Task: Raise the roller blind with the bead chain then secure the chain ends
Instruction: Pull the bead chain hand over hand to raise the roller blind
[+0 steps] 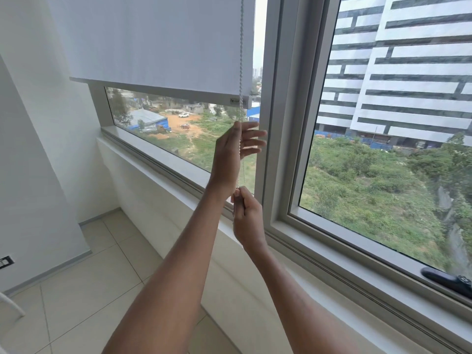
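Observation:
A white roller blind (153,47) covers the upper part of the left window pane, and its bottom bar (158,91) hangs well above the sill. The bead chain (241,60) drops down the blind's right edge. My left hand (235,152) is the higher one, just below the bar. Its fingers are spread and blurred, and the chain runs along its thumb and palm. My right hand (246,215) is lower, by the sill, with its fingers closed around the chain. The chain's lower end is hidden behind my right hand.
A thick grey window post (278,123) stands just right of the chain. A white sill ledge (158,162) runs below the glass. A black window handle (447,279) lies on the right frame. Tiled floor (84,277) and a wall socket (5,261) are at the left.

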